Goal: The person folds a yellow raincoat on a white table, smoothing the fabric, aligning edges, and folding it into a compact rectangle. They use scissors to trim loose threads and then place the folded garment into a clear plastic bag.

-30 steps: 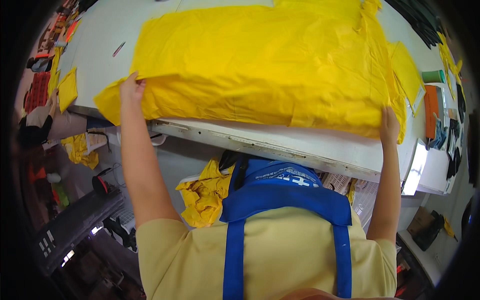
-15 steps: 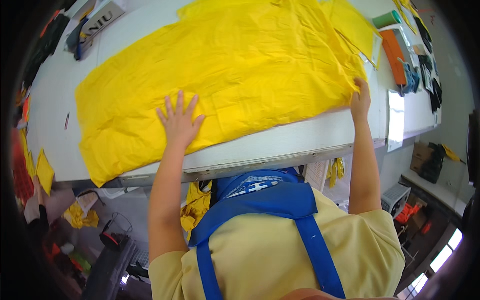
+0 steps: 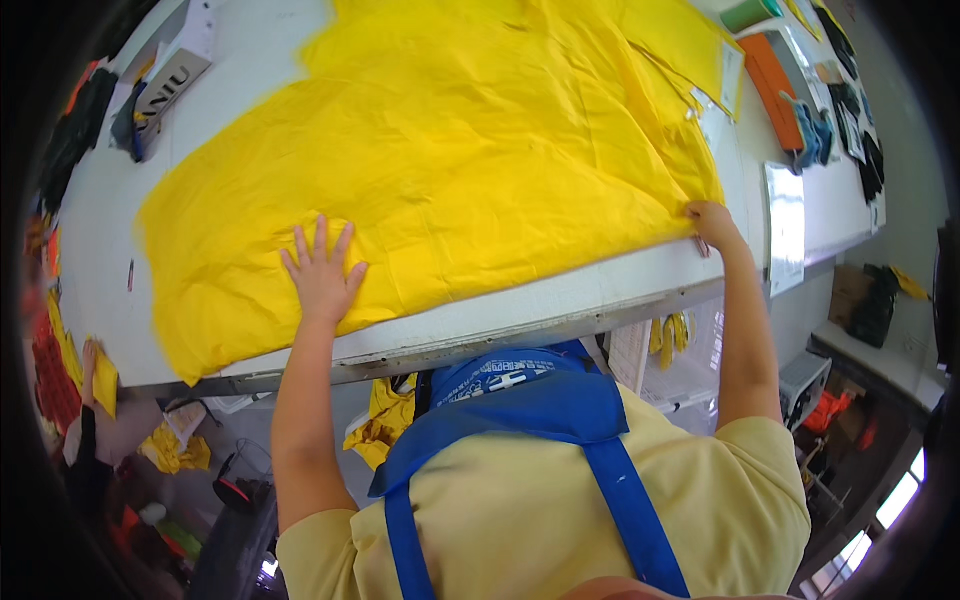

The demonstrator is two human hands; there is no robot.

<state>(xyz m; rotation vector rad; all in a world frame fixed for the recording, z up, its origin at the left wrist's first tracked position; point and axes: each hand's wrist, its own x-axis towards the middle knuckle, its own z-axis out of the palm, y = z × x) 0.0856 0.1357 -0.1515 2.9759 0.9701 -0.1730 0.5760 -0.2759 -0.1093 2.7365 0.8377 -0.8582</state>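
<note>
A large, creased sheet of yellow fabric (image 3: 430,170) covers much of the white table (image 3: 560,280). My left hand (image 3: 325,283) lies flat on it near the front edge, fingers spread. At the fabric's near right corner, my right hand (image 3: 712,226) is closed with its fingertips pinching the edge. A small dark reddish item (image 3: 702,247) shows just below that hand, its kind unclear. Beyond the right hand, the fabric rises in folds and overlaps another yellow piece (image 3: 690,50) at the far right.
At the far left stands a white box (image 3: 180,65) with a dark cap-like item. Along the right are an orange box (image 3: 772,88), a green roll (image 3: 750,14) and a shiny clear sheet (image 3: 786,225). Another person's hand (image 3: 90,365) holds a yellow piece at the left edge.
My left hand has slid leftward and nearer over the fabric. My right hand has come nearer, bringing the right corner along, and its fingers are now curled closer. The view has shifted slightly.
</note>
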